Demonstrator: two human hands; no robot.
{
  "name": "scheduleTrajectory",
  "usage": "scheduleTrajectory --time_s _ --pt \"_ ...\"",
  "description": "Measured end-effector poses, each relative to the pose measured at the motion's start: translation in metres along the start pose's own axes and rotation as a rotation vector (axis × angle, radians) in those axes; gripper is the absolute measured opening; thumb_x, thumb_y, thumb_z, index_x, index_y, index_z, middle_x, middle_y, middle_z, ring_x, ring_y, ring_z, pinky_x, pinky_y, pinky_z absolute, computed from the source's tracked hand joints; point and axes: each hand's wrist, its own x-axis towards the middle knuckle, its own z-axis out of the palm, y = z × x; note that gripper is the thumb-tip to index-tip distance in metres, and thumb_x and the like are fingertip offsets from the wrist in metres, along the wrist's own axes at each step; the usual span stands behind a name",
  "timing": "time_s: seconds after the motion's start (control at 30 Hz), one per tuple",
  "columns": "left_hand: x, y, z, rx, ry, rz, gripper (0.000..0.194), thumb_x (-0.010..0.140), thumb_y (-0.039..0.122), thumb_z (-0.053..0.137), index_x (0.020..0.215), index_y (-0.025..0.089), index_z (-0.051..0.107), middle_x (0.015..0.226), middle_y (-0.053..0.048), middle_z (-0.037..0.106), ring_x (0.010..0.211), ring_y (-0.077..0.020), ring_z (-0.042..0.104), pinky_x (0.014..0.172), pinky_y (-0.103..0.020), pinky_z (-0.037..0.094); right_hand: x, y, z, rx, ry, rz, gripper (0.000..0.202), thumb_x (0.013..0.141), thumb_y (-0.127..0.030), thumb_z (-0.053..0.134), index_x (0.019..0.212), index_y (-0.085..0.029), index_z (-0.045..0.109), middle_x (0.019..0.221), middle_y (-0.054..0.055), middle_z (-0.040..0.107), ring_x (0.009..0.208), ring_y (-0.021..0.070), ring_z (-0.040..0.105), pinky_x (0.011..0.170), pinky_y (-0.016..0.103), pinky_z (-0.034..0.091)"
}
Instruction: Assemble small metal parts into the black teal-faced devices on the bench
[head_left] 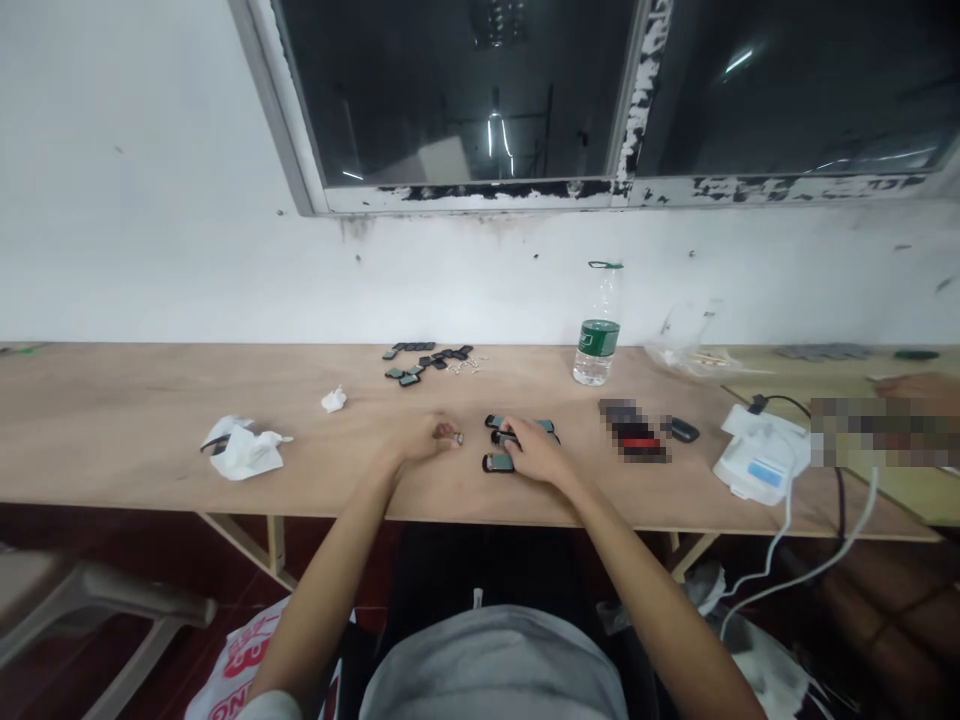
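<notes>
Plastic bottle (598, 335), green label, stands on table (150, 400) right of centre; contents and label text unreadable. Left hand (420, 438): grip pinched on tiny metal part (458, 437). Right hand (534, 452): fingers curled over small black devices (498, 462), just beside left grip. Red letters on floor bag (240, 665) only partly legible.

White wall (150, 200), dark window (465, 90), plywood bench (150, 410)

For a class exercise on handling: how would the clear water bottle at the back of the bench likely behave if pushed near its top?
The bottle is tall, narrow and upright, so it would probably tip. It looks nearly empty, so likely light. Being round, it would probably roll along the bench once down.
</notes>
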Motion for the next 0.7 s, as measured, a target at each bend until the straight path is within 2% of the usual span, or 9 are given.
scheduleTrajectory --time_s 0.13,0.27,0.43,0.6,0.7 --pt "-0.001 0.003 -0.001 -0.014 -0.056 0.007 0.040 0.075 0.048 0.071 0.100 0.017 0.072 0.095 -0.008 0.071 0.084 -0.0223 0.065 0.074 -0.032 0.051 0.001 -0.001 0.000 -0.063 -0.019 -0.016 0.022 0.088 -0.010 0.051 0.106 -0.019 0.058 0.114 0.011 0.066 0.106 0.0258 0.059 0.090 0.034 0.041" --pt "-0.002 0.006 -0.002 -0.008 -0.039 0.003 0.040 0.076 0.048 0.071 0.100 0.017 0.071 0.096 -0.008 0.071 0.086 -0.0220 0.065 0.076 -0.032 0.051 0.001 -0.001 -0.004 -0.095 -0.054 -0.006 0.023 0.089 -0.009 0.050 0.110 -0.018 0.057 0.116 0.013 0.067 0.108 0.0265 0.059 0.091 0.035 0.039" --pt "-0.003 0.009 -0.002 0.019 -0.054 -0.019 0.038 0.077 0.047 0.070 0.101 0.017 0.071 0.098 -0.008 0.071 0.086 -0.0222 0.065 0.076 -0.032 0.051 0.000 0.000 -0.009 -0.072 -0.024 0.004 0.022 0.090 -0.011 0.049 0.109 -0.017 0.058 0.114 0.013 0.067 0.107 0.0261 0.059 0.091 0.036 0.040" --pt "-0.003 0.009 -0.003 0.031 -0.053 -0.019 0.036 0.082 0.050 0.064 0.099 0.019 0.071 0.097 -0.007 0.072 0.086 -0.0231 0.066 0.078 -0.032 0.051 0.002 0.000 -0.014 0.176 0.113 -0.064 0.018 0.089 -0.016 0.053 0.103 -0.018 0.064 0.106 0.008 0.070 0.096 0.0215 0.062 0.086 0.033 0.046" --pt "-0.003 0.015 -0.006 0.044 -0.025 0.006 0.035 0.086 0.051 0.060 0.097 0.019 0.071 0.100 -0.007 0.071 0.088 -0.0226 0.065 0.080 -0.032 0.050 0.006 0.004 -0.015 0.351 0.143 -0.038 0.019 0.088 -0.023 0.059 0.103 -0.019 0.070 0.101 0.006 0.074 0.086 0.0201 0.065 0.080 0.032 0.049"
